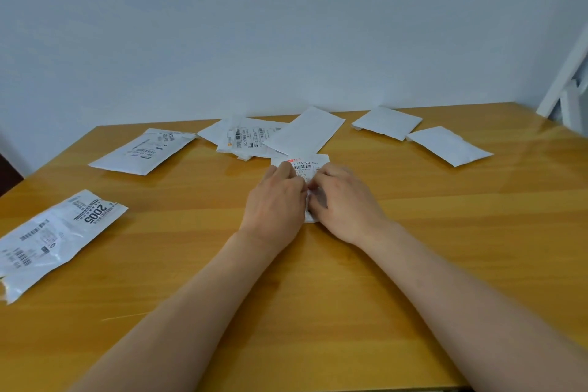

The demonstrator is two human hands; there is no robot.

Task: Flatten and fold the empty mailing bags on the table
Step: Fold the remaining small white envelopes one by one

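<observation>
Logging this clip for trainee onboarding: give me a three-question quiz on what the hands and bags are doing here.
1. True or false: both hands rest on one small bag.
2. Which bag shows "2005"? A) near left B) far right C) centre pile
3. Fill in: the two plain bags at far right lie ____ the table.

Key: 1 true: left hand, right hand. 2 A. 3 flat on.

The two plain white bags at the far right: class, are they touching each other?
Cannot tell. In the head view the farther bag and nearer bag meet corner to corner, showing neither contact nor gap plainly.
</observation>
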